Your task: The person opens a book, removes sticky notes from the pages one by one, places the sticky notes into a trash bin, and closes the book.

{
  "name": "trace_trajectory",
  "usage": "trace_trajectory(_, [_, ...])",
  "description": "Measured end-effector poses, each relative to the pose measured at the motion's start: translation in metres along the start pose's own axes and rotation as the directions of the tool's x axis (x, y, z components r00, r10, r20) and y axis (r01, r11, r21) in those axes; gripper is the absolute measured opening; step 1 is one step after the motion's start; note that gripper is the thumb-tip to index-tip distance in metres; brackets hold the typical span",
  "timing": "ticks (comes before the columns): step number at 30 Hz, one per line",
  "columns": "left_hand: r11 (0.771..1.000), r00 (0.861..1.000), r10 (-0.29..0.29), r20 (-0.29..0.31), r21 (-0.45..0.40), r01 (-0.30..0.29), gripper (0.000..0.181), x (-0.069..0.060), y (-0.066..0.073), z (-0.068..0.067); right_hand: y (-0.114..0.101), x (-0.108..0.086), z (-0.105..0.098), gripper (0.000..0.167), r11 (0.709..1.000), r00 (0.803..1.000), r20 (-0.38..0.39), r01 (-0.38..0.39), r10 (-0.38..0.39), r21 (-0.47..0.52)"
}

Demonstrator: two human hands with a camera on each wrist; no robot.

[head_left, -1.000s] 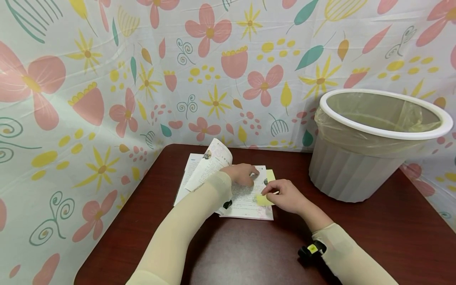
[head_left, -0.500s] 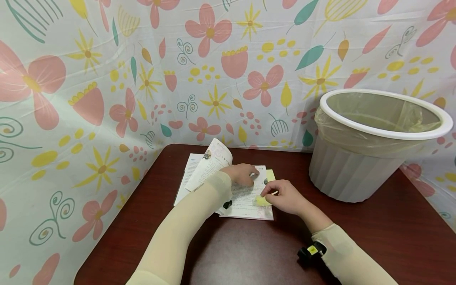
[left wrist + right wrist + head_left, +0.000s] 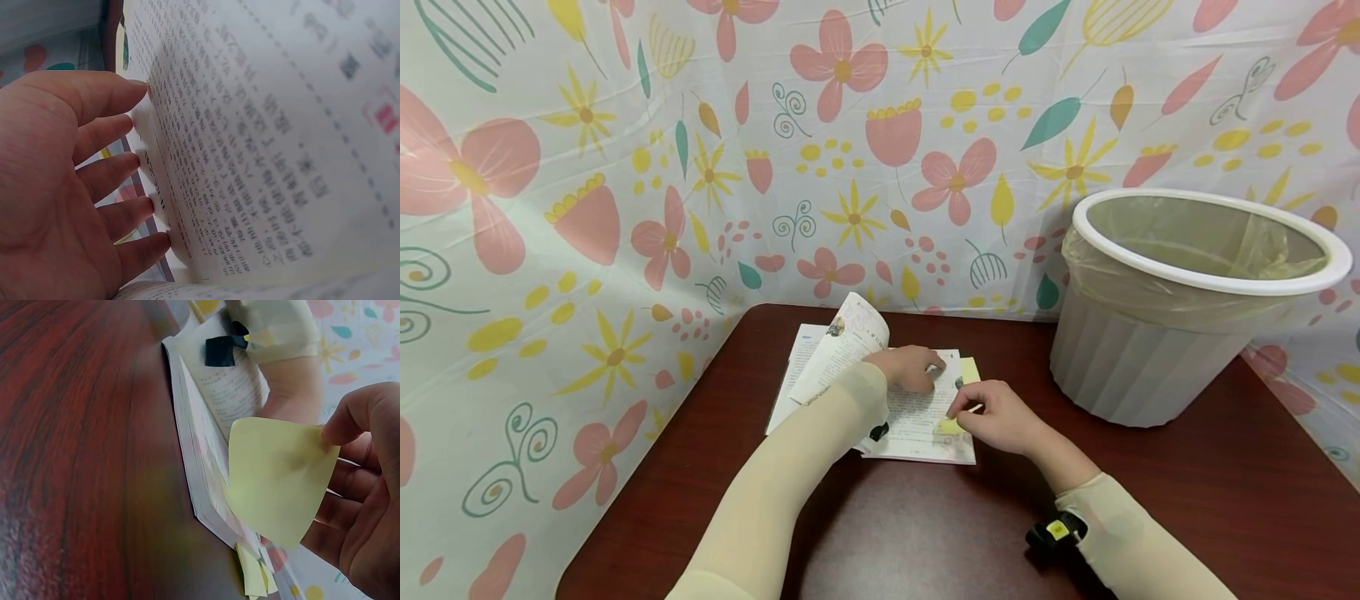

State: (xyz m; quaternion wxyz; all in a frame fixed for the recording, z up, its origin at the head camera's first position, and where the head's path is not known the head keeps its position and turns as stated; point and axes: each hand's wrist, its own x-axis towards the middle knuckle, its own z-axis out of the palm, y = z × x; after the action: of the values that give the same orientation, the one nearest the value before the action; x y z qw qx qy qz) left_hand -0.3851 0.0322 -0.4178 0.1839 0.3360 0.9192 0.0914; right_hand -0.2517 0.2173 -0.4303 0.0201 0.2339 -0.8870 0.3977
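An open book (image 3: 917,446) lies on the table, one page on its left side lifted and curling. My left hand (image 3: 907,367) rests on the right-hand page with its fingers spread; in the left wrist view the fingertips of this hand (image 3: 81,169) touch the printed page (image 3: 219,150). Over the book's right edge, my right hand (image 3: 1000,415) pinches a yellow sticky note (image 3: 950,427). In the right wrist view the note (image 3: 281,478) hangs by one corner from the thumb and fingers of that hand (image 3: 369,487).
More yellow notes (image 3: 970,369) stick out from the book's upper right edge, also visible in the right wrist view (image 3: 253,572). A grey bin (image 3: 1138,358) with a clear liner stands at the back right. Flowered cloth (image 3: 955,100) hangs behind the dark red table (image 3: 880,533).
The right hand has shifted slightly leftward over the page with the note, less of which shows in the head view. My left hand has stayed in place.
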Motion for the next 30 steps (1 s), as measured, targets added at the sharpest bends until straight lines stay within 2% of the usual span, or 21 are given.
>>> trace_trajectory(7, [1.000, 1.000, -0.007, -0.002, 0.016, 0.007, 0.055, 0.0035, -0.0027, 0.0033, -0.0035, -0.0008, 0.0017, 0.020, 1.000, 1.000, 0.013, 0.019, -0.020, 0.017])
trace_trajectory(20, [1.000, 1.000, -0.014, 0.012, -0.021, 0.015, 0.058, 0.0038, -0.0046, 0.0035, -0.0042, -0.0017, -0.0015, 0.022, 1.000, 1.000, 0.000, 0.029, -0.029, 0.011])
trace_trajectory(30, [1.000, 1.000, -0.021, 0.000, 0.001, 0.021, 0.056, 0.0034, -0.0039, 0.0030, -0.0099, -0.0031, -0.0060, 0.025, 0.996, 0.995, -0.053, 0.084, -0.082, 0.042])
